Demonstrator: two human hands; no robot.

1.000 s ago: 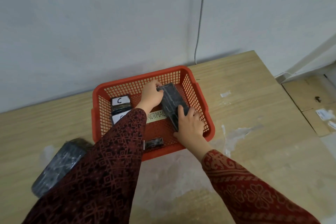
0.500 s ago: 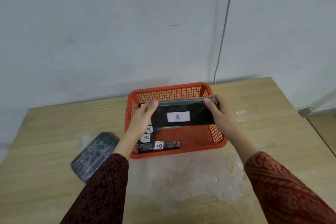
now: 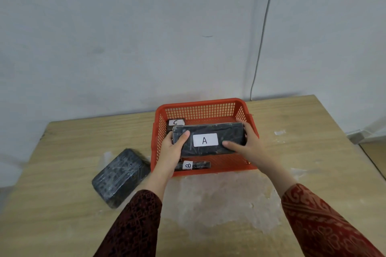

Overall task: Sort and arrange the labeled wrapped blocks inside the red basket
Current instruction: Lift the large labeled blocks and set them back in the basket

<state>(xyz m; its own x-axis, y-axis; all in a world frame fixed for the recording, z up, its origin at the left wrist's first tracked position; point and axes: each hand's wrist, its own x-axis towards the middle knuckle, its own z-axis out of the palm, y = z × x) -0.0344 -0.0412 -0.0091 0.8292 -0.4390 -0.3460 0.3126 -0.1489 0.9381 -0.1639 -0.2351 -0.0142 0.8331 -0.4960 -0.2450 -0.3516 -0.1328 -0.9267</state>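
A red mesh basket (image 3: pixel 200 108) stands on the wooden table near the wall. Over it I hold a long black wrapped block labelled A (image 3: pixel 227 134), label facing me, lengthwise across the basket. My left hand (image 3: pixel 173 148) grips its left end and my right hand (image 3: pixel 244 144) grips its right end. Inside the basket, a block labelled C (image 3: pixel 176 122) lies at the back left, partly hidden behind block A. A slim block labelled B (image 3: pixel 193 165) lies along the front wall.
Another black wrapped block (image 3: pixel 120 176), with no label showing, lies on the table (image 3: pixel 313 162) left of the basket. A thin cable (image 3: pixel 261 48) runs down the wall behind the basket. The table's right edge drops to the floor.
Block A went from tilted on end inside the basket to held level with its label facing me. It now sits a little lower, and my thumbs rest on its front face.
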